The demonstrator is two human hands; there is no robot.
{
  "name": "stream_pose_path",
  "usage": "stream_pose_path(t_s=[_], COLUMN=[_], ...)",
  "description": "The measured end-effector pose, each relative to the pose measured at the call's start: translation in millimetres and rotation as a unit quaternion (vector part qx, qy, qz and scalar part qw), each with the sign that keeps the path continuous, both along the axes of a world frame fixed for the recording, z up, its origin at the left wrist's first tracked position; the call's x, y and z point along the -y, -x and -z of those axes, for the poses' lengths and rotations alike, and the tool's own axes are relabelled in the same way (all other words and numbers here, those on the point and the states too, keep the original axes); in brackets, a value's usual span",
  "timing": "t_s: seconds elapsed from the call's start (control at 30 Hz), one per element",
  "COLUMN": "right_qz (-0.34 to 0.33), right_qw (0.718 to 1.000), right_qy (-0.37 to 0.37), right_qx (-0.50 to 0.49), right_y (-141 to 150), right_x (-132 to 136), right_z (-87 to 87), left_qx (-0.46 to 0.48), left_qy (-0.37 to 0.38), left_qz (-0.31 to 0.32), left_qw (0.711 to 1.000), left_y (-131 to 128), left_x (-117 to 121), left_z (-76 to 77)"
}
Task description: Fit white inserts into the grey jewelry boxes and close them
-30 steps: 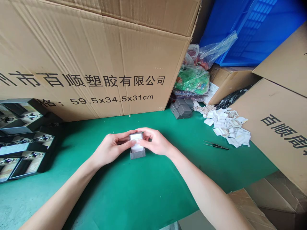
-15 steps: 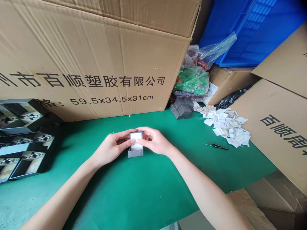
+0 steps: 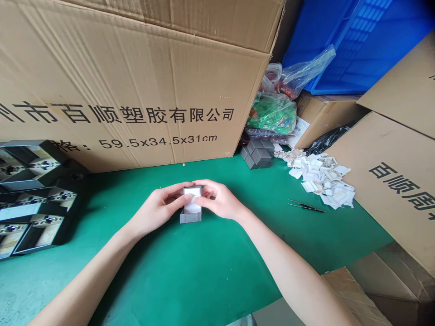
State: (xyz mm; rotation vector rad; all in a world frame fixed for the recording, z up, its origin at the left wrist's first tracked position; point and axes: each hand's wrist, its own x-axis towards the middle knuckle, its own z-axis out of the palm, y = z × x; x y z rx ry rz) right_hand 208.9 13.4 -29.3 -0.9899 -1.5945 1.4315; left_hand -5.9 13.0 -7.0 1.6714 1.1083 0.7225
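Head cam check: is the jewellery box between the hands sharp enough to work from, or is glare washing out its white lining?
Head view: the grey jewellery box looks fairly sharp, without obvious motion blur; its white lining is bright but not badly blown out. Soft shadows fall beneath the left hand and right hand, and wide-angle distortion bends the frame's edges.

Jewellery box [image 3: 190, 218]: grey outside, white inside
Tabletop [image 3: 204, 280]: plain green
Crate [image 3: 367, 50]: bright blue, grid pattern
Carton [image 3: 136, 77]: tan, black printed characters
Paper scraps [image 3: 319, 179]: white
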Motion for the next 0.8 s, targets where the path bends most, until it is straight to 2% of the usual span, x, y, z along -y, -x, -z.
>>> stream_pose_path(t_s=[0.47, 0.8], right_qz=[0.011, 0.015], right_qw=[1.000, 1.000], right_qy=[-0.008, 0.002], right_qx=[0.013, 0.005], right_y=[0.5, 0.3], right_x=[0.4, 1.2], right_z=[-0.1, -2.9], left_qx=[-0.007, -0.004], left_qy=[-0.006, -0.007], left_qz=[-0.003, -0.028], left_qw=[1.000, 1.000], left_y=[-2.1, -3.7], left_x=[1.8, 2.1], left_z=[-4.6, -5.8])
